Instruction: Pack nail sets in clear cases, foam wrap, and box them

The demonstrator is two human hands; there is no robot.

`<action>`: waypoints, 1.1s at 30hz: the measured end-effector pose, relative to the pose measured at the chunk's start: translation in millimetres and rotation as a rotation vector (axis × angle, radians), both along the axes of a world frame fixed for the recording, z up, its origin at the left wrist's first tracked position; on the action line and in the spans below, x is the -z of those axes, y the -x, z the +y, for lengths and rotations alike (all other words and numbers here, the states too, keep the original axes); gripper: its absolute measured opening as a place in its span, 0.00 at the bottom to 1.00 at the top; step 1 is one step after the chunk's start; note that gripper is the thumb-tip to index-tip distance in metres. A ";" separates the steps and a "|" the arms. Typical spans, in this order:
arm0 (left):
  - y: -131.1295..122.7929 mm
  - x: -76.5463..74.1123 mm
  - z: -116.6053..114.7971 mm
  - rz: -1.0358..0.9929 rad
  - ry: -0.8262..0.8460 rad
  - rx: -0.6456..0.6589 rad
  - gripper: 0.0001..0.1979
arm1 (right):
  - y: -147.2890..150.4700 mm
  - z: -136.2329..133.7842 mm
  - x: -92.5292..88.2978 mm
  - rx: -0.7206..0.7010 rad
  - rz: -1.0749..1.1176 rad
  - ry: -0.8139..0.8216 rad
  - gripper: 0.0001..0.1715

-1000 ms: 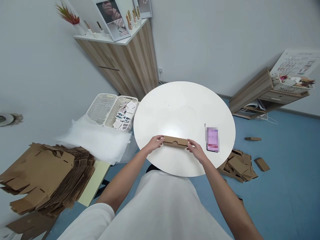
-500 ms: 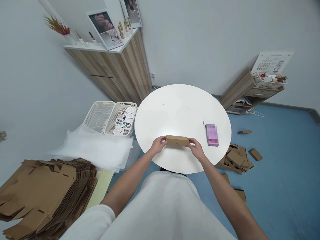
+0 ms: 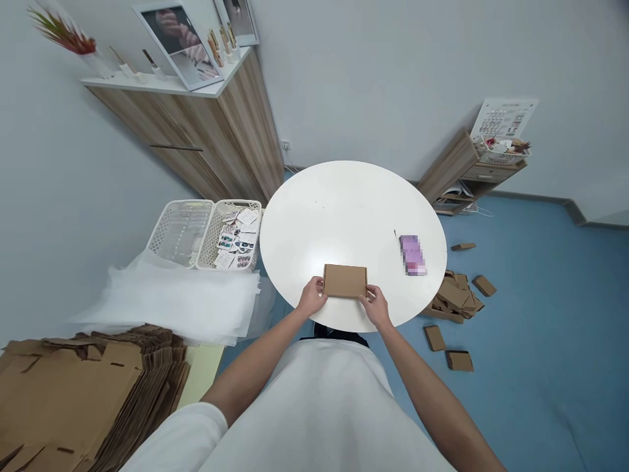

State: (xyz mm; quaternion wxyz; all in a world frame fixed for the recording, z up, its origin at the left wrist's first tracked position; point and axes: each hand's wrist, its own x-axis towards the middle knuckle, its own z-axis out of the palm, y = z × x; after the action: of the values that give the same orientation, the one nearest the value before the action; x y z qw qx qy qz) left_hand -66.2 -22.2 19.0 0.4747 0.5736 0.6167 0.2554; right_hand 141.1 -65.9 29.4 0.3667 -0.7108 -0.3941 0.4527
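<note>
A small brown cardboard box [image 3: 345, 281], closed, lies flat near the front edge of the white oval table [image 3: 339, 203]. My left hand [image 3: 312, 296] grips its left end, thumb at the lower corner and fingers along the side. At the opposite end my right hand [image 3: 376, 306] holds the lower right corner between thumb and fingers. To the right on the same table are a blurred purple item [image 3: 413, 255] and a tiny dark object [image 3: 395, 233].
At left are a tall stack of flat cardboard blanks [image 3: 63, 393], translucent white sheets [image 3: 171, 295] and a white basket [image 3: 234, 236] of small cards. Folded boxes lie in a pile [image 3: 457, 295] and singly [image 3: 460, 360] on the blue floor at right. A wooden cabinet [image 3: 240, 124] stands behind.
The box has tipped from standing on its long edge to lying with its broad face up, both hands staying on its ends. The camera view has shifted slightly.
</note>
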 end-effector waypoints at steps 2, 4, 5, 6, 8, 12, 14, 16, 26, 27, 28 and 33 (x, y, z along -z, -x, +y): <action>2.2 1.5 -2.2 0.015 0.040 0.008 0.20 | -1.8 -1.7 1.7 -0.001 -0.031 0.014 0.25; 6.3 1.0 -0.8 0.048 0.075 0.004 0.22 | -5.8 0.2 2.3 0.001 -0.093 0.041 0.27; 8.7 0.3 1.3 0.066 0.088 0.001 0.23 | -8.2 2.0 2.1 0.005 -0.130 0.062 0.27; 10.8 -0.7 4.1 0.084 0.096 -0.002 0.24 | -10.6 4.1 1.8 0.010 -0.168 0.086 0.28; 13.0 -2.6 10.9 0.112 0.104 0.004 0.25 | -14.0 8.3 0.8 0.012 -0.224 0.134 0.29; 6.4 -2.0 19.4 0.144 0.104 0.058 0.24 | -10.9 12.3 1.3 -0.034 -0.247 0.185 0.28; -0.1 0.7 18.5 0.147 0.090 0.079 0.24 | -5.9 11.2 3.2 -0.058 -0.231 0.188 0.27; -6.0 3.5 15.4 0.152 0.061 0.076 0.25 | -1.6 8.9 4.9 -0.056 -0.224 0.177 0.25; -23.4 -5.0 -0.4 0.158 -0.008 0.099 0.25 | -13.6 -5.0 0.0 -0.042 -0.150 0.178 0.26; -27.9 -7.1 -2.7 0.149 -0.011 0.094 0.25 | -17.6 -7.9 -0.8 -0.017 -0.126 0.167 0.26; -33.5 -9.5 -5.2 0.136 -0.014 0.092 0.26 | -22.6 -11.2 -1.9 0.009 -0.102 0.157 0.26; -82.2 -24.5 -16.6 0.102 -0.046 0.128 0.26 | -66.7 -32.7 -10.9 0.112 -0.059 0.119 0.27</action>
State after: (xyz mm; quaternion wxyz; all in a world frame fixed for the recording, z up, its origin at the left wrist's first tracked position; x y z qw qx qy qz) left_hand 16.0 -38.8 43.6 0.4446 0.6348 0.5963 0.2091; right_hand 207.8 -98.7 40.3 0.3368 -0.7652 -0.3367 0.4331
